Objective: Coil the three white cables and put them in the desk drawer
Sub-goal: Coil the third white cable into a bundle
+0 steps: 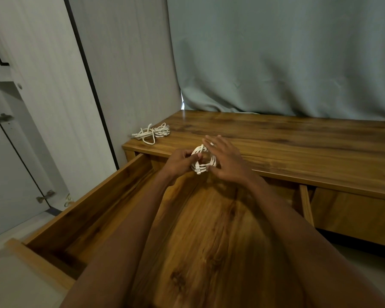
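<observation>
A coiled white cable (pixel 201 161) hangs above the desk's front edge, over the back of the open wooden drawer (pixel 111 196). My left hand (pixel 180 164) is shut on the coil's left side, and a plug end points down below it. On the coil's right, my right hand (pixel 225 162) touches it with the fingers spread apart. A loose bundle of white cable (pixel 152 132) lies at the far left corner of the desk top (pixel 287 143); how many cables it holds is not clear. My forearms cover much of the drawer's floor.
Grey wardrobe doors (pixel 53 107) stand close on the left, beside the drawer's side wall. A grey-green curtain (pixel 276 58) hangs behind the desk. A second, closed drawer front (pixel 353 216) sits on the right under the desk top.
</observation>
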A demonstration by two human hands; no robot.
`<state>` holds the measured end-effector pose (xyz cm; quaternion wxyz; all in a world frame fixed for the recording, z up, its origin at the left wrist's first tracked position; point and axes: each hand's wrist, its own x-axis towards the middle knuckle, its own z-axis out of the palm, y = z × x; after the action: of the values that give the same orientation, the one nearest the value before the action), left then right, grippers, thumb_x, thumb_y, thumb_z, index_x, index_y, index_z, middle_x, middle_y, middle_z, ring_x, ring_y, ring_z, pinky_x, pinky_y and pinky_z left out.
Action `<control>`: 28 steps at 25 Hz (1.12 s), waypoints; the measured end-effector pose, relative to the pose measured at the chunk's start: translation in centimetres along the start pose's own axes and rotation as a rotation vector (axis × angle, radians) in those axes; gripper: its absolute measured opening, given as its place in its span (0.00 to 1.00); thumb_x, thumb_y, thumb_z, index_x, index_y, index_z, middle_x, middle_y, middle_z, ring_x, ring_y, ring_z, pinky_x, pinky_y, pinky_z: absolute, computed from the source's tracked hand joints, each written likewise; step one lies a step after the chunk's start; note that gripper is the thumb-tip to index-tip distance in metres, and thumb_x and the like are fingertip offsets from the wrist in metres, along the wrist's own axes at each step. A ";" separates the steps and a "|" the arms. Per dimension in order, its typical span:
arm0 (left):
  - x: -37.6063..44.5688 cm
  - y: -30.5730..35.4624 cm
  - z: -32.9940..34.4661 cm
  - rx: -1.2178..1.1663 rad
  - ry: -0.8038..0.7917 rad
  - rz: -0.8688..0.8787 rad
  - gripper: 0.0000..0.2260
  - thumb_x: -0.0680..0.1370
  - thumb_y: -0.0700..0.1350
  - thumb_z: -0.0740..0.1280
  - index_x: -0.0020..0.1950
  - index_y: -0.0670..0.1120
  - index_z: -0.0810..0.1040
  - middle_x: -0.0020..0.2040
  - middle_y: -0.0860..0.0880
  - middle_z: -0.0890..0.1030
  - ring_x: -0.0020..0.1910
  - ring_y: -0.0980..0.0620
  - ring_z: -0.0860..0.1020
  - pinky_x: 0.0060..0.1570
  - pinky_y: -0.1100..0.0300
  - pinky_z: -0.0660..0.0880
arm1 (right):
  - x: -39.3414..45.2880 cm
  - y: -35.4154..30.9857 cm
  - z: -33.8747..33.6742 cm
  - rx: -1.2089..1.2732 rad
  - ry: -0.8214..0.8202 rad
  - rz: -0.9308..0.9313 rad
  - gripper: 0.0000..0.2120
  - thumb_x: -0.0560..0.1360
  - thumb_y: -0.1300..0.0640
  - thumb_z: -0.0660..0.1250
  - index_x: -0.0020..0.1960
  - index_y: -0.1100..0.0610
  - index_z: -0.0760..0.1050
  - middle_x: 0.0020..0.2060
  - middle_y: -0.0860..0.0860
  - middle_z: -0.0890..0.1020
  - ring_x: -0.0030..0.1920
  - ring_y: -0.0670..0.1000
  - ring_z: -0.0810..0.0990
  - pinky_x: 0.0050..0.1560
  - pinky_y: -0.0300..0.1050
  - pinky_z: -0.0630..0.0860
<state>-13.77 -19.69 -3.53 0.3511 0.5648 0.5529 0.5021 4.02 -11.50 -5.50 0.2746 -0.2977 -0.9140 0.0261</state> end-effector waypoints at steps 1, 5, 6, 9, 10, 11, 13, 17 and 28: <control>0.1 -0.1 -0.2 0.016 0.003 -0.006 0.09 0.82 0.43 0.65 0.54 0.40 0.83 0.48 0.43 0.85 0.45 0.52 0.83 0.47 0.57 0.81 | -0.1 0.0 0.2 -0.120 -0.057 -0.008 0.43 0.75 0.35 0.63 0.83 0.48 0.50 0.82 0.48 0.52 0.82 0.56 0.47 0.77 0.62 0.52; 0.3 -0.6 -0.5 0.030 -0.061 -0.067 0.12 0.81 0.46 0.67 0.54 0.37 0.82 0.48 0.42 0.85 0.46 0.48 0.82 0.54 0.49 0.80 | -0.2 -0.7 0.9 -0.295 -0.010 0.001 0.48 0.69 0.28 0.66 0.80 0.52 0.56 0.76 0.53 0.66 0.78 0.58 0.61 0.73 0.58 0.61; 0.4 -0.7 -0.6 0.034 -0.071 -0.073 0.12 0.81 0.46 0.67 0.54 0.37 0.82 0.49 0.41 0.85 0.46 0.48 0.83 0.55 0.49 0.81 | -0.2 -0.8 0.8 -0.302 0.014 -0.007 0.46 0.70 0.30 0.67 0.79 0.53 0.60 0.73 0.53 0.69 0.74 0.57 0.67 0.69 0.56 0.66; 0.3 -0.8 -0.9 0.007 -0.090 -0.083 0.13 0.81 0.46 0.67 0.55 0.37 0.82 0.50 0.40 0.85 0.47 0.47 0.82 0.56 0.47 0.80 | -0.1 -0.9 0.5 -0.294 0.035 -0.037 0.43 0.70 0.32 0.67 0.77 0.54 0.62 0.70 0.53 0.72 0.69 0.56 0.72 0.61 0.54 0.71; 0.4 -1.0 -1.1 -0.009 -0.095 -0.089 0.13 0.81 0.47 0.68 0.55 0.36 0.82 0.51 0.40 0.84 0.48 0.46 0.82 0.56 0.47 0.80 | -0.2 -1.0 0.6 -0.301 0.025 -0.041 0.45 0.69 0.31 0.66 0.78 0.54 0.61 0.71 0.53 0.71 0.70 0.55 0.72 0.61 0.55 0.72; 0.4 -1.1 -1.2 -0.017 -0.102 -0.093 0.14 0.80 0.47 0.68 0.55 0.36 0.82 0.51 0.39 0.84 0.48 0.46 0.82 0.56 0.46 0.79 | -0.3 -1.1 0.6 -0.307 0.012 -0.040 0.46 0.69 0.30 0.66 0.79 0.54 0.60 0.72 0.53 0.70 0.70 0.55 0.71 0.62 0.55 0.72; 0.4 -1.2 -1.3 -0.007 -0.113 -0.097 0.13 0.81 0.47 0.68 0.54 0.37 0.83 0.51 0.40 0.84 0.48 0.46 0.82 0.56 0.47 0.79 | -0.3 -1.2 0.6 -0.319 -0.021 -0.035 0.46 0.69 0.32 0.69 0.79 0.54 0.60 0.71 0.53 0.71 0.69 0.55 0.71 0.61 0.55 0.71; 0.4 -1.1 -1.0 0.152 -0.092 -0.026 0.10 0.81 0.46 0.67 0.55 0.42 0.84 0.48 0.44 0.86 0.46 0.48 0.84 0.51 0.53 0.81 | 0.0 -1.4 0.1 -0.323 -0.040 -0.006 0.41 0.72 0.36 0.72 0.76 0.55 0.63 0.70 0.55 0.74 0.67 0.57 0.75 0.58 0.53 0.72; 1.0 -1.3 1.8 0.394 0.079 0.230 0.06 0.81 0.44 0.67 0.47 0.46 0.82 0.40 0.47 0.83 0.39 0.52 0.79 0.43 0.48 0.77 | -0.8 -2.1 1.3 -0.254 0.027 0.224 0.47 0.69 0.31 0.68 0.77 0.56 0.59 0.69 0.57 0.74 0.65 0.60 0.74 0.60 0.60 0.73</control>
<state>-12.56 -18.25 -5.07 0.1526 0.6618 0.5853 0.4429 2.74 -13.54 -6.54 0.2424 -0.4303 -0.8672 -0.0631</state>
